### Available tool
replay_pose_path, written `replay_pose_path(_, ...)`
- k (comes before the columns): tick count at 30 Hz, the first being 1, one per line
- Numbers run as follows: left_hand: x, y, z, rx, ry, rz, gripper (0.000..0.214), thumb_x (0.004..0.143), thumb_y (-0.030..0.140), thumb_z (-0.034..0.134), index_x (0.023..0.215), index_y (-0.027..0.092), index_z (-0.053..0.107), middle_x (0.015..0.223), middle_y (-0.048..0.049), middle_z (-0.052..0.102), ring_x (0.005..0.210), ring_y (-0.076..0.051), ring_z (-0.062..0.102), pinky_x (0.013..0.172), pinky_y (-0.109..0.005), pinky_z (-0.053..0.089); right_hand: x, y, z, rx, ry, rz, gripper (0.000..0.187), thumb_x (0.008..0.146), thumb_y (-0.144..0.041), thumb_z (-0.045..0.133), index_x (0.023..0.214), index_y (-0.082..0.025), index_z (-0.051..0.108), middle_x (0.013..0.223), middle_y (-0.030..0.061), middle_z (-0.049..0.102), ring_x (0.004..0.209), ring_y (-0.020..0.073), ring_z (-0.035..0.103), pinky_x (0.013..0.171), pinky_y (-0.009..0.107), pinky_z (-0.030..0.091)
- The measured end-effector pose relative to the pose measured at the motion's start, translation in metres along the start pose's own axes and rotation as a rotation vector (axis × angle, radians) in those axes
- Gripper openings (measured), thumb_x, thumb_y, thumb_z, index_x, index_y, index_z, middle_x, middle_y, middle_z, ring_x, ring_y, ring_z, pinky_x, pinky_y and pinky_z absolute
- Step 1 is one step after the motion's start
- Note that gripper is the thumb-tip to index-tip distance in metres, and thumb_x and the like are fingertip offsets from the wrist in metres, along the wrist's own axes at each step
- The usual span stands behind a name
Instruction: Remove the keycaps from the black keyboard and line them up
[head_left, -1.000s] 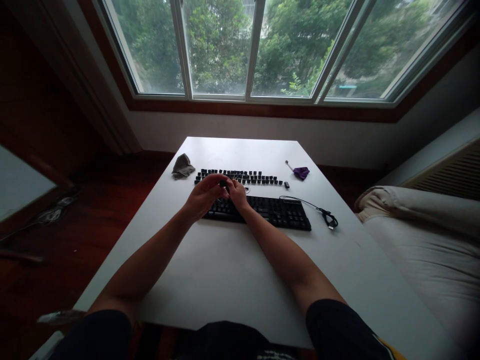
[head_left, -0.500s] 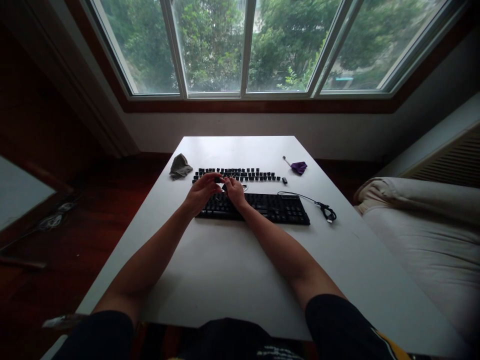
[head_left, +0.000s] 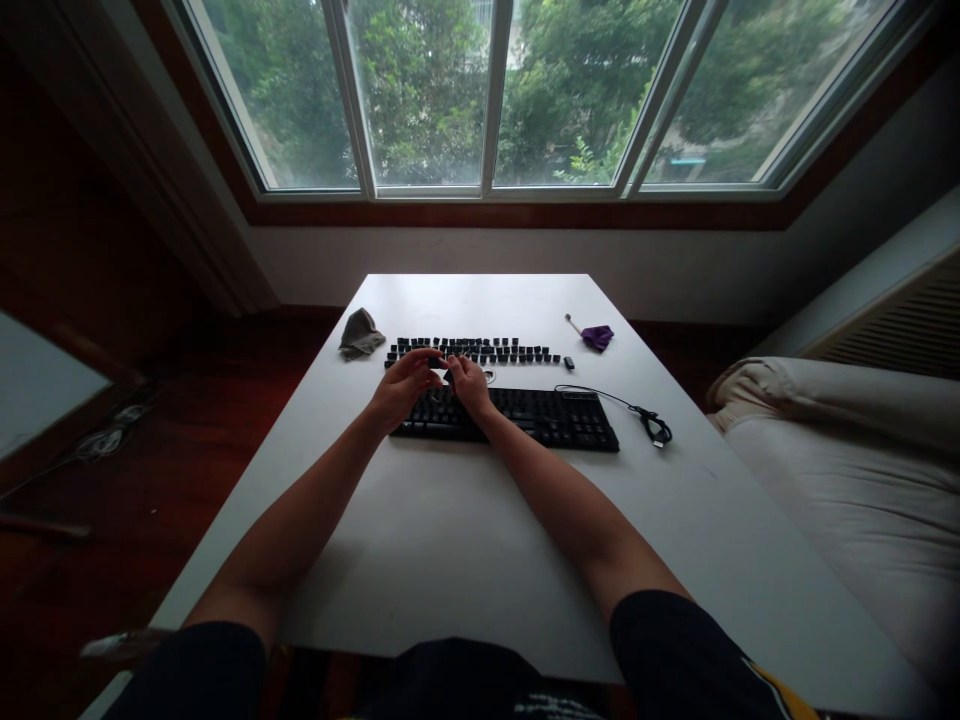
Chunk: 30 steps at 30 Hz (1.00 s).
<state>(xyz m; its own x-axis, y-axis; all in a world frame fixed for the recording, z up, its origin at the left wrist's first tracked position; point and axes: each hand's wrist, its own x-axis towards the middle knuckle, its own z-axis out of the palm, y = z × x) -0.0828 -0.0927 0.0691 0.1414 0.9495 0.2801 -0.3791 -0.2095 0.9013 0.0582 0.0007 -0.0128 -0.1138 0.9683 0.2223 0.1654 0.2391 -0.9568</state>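
Note:
My left hand (head_left: pixel 407 386) is raised above the left end of a black keyboard (head_left: pixel 559 420), its thumb and fingers closed on a small black piece that looks like a keycap (head_left: pixel 434 362). My right hand (head_left: pixel 469 384) meets it from the right, also closed. Something small and dark shows at its fingertips, too small to make out. Behind both hands, loose black keycaps (head_left: pixel 504 353) are laid out in rows; the hands cover part of them. A pale ring-shaped thing (head_left: pixel 490 377) lies just beyond the right hand.
A grey cloth (head_left: pixel 361 334) lies at the table's left edge. To the right are a purple cloth (head_left: pixel 598 338), a thin white-handled stick (head_left: pixel 573 322), a lone black keycap (head_left: pixel 569 363) and the coiled USB cable (head_left: pixel 654 425). All sit on a white table (head_left: pixel 420 560) before a window.
Both hands stay almost in place, with the fingers barely shifting. The view has tilted very slightly; nothing on the table has moved.

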Motion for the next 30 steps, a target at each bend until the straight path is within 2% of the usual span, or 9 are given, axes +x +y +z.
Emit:
replay_pose_path(22, 0.002, -0.012, -0.013, 0.003, 0.000, -0.019, 0.035, 0.085, 0.029, 0.074, 0.117, 0.017, 0.066, 0.107, -0.0081, 0.069, 0.081, -0.011, 0.066, 0.085, -0.029, 0.054, 0.000, 0.001, 0.001, 0.041, -0.020, 0.013, 0.043, 0.091, -0.063, 0.044, 0.076, -0.023, 0.050, 0.047, -0.0048, 0.048, 0.043, 0.0147, 0.050, 0.047, 0.026, 0.038)
replay_pose_path(30, 0.002, -0.017, -0.016, 0.038, -0.006, -0.020, 0.032, 0.086, 0.031, 0.073, 0.116, 0.022, 0.067, 0.107, -0.0059, 0.069, 0.082, -0.011, 0.065, 0.084, -0.029, 0.055, 0.002, 0.006, 0.002, 0.057, -0.009, -0.004, 0.044, 0.091, -0.063, 0.046, 0.074, -0.023, 0.049, 0.047, -0.0047, 0.047, 0.041, 0.0137, 0.050, 0.045, 0.025, 0.038)
